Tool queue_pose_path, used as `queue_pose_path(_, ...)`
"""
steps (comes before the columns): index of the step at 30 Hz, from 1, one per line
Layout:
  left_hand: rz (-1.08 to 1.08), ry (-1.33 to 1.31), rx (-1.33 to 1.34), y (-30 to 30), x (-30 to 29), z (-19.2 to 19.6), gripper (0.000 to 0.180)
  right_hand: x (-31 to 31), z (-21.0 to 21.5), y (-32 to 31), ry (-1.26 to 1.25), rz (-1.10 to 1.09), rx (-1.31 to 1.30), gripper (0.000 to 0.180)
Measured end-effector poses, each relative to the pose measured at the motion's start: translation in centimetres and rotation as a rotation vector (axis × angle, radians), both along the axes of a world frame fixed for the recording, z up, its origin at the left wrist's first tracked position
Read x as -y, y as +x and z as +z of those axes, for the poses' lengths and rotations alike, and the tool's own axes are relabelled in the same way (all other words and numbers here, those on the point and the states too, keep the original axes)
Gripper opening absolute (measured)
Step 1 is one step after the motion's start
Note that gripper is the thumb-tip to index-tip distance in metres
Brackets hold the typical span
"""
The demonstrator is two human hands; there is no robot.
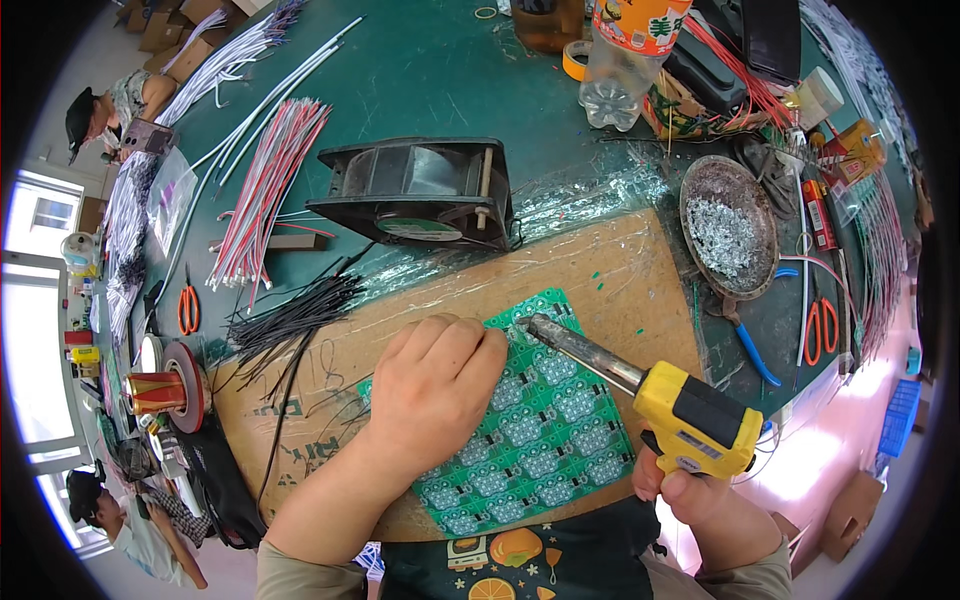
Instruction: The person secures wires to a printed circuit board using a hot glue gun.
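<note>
A green panel of circuit boards [525, 425] lies on a brown cardboard sheet [640, 265] in front of me. My right hand [680, 490] is wrapped round the handle of a yellow soldering gun [700, 420]. Its dark metal tip points left and meets the panel near the upper edge, or hovers just over it. Over the panel's left part rests my left hand [435, 375], fingers curled, knuckles up, close to the tip. What its fingers hold, if anything, is hidden. Thin black wires [295, 310] lie on the cardboard to the left of that hand.
Beyond the cardboard stands a black fan [415, 190]. A dish of silvery scraps [730, 230] sits at right, near blue-handled pliers [755, 350] and orange scissors [822, 330]. Red-and-white wires [270, 190] and a solder spool [185, 385] are at left. A bottle [620, 70] stands behind.
</note>
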State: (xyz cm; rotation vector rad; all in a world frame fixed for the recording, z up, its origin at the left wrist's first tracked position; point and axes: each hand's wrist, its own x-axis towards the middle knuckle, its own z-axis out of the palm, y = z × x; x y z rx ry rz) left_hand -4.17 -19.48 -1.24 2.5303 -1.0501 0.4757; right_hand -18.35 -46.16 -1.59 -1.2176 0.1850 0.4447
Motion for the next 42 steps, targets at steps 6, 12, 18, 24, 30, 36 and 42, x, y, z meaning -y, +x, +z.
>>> queue_pose_path(6,-0.002,-0.003,-0.011,0.2,0.1,0.3,0.026,-1.4,1.9,0.9,0.158,-0.054,-0.007,0.053)
queue_pose_path(12,0.028,-0.011,-0.028,0.2,-0.9,0.6,0.028,-4.1,1.0,2.1,0.354,0.008,0.132,0.042)
queue_pose_path(18,0.063,0.099,0.02,0.4,-4.5,1.5,0.026,-4.5,-0.5,1.0,0.226,-0.106,0.272,0.054)
queue_pose_path(24,0.145,0.208,0.013,0.6,-9.5,2.5,0.022,-4.5,-1.1,0.6,0.163,-0.182,0.286,0.063)
queue_pose_path(30,0.558,0.018,0.237,2.5,-14.7,2.8,0.015,-4.0,-0.4,0.8,0.103,-0.284,0.336,0.067)
queue_pose_path(36,0.728,-0.076,0.006,3.3,-17.3,1.3,0.02,-4.0,-0.1,0.6,0.028,-0.28,0.399,0.066)
queue_pose_path(42,0.823,-0.648,-0.626,1.6,-17.2,3.2,0.03,-4.6,0.7,0.2,-0.007,-0.247,0.444,0.068)
